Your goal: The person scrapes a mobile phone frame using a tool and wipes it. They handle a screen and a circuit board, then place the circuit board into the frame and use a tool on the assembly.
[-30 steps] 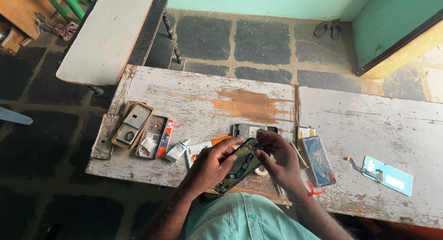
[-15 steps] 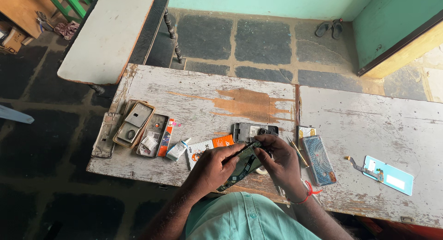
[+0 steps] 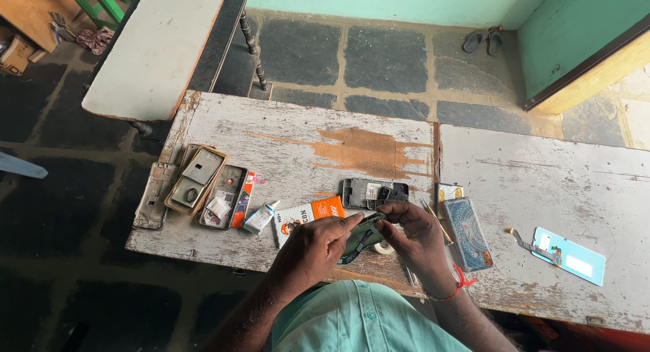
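Opened phone (image 3: 374, 192) beyond hands' part (image 3: 361, 235)

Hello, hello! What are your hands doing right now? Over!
Left hand and right hand both grip a dark phone part. Held above worn table. Nothing blocking.

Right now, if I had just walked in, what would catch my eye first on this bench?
First, the two hands, the left hand and the right hand, meeting at the near edge of the worn wooden table around a dark phone part. Left of them lies a row of opened phone shells, and far right a light blue screen panel with its ribbon cable.
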